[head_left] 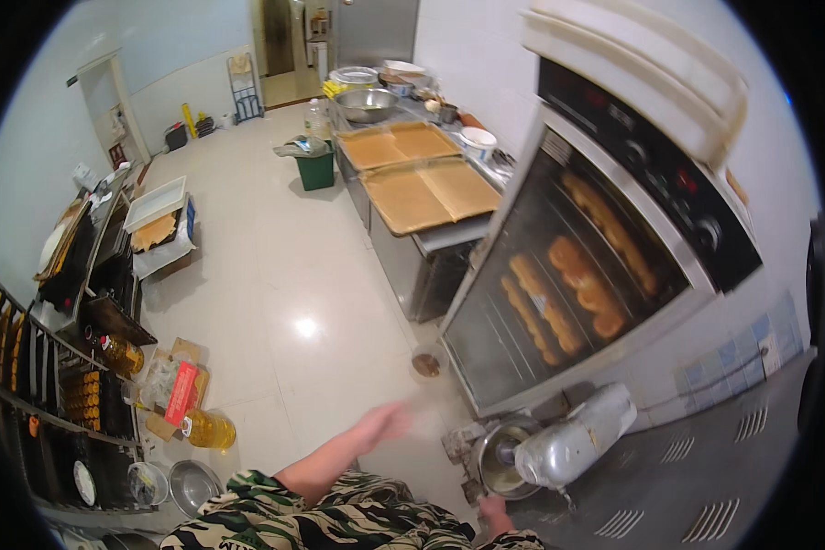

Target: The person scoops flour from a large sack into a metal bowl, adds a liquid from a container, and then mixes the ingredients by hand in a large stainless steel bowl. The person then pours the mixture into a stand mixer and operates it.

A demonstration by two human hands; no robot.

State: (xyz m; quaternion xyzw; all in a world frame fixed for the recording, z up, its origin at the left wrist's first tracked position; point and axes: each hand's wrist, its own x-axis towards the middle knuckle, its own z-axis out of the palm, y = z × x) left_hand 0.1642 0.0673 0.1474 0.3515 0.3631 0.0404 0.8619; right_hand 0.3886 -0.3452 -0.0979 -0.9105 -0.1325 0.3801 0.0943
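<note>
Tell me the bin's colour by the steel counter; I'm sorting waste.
Green bin, best seen in the head view.

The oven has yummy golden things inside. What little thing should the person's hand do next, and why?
Probably reach the left hand on toward the oven door. The hand is raised, blurred and empty, near the door's lower corner, and the pastries behind the glass look golden-brown. The right hand is low by the stand mixer.

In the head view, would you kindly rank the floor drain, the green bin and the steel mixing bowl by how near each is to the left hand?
From the left hand:
1. Floor drain, just beyond it by the oven's foot.
2. Green bin, farther up the floor beside the counter.
3. Steel mixing bowl, on the far end of the counter.
</note>
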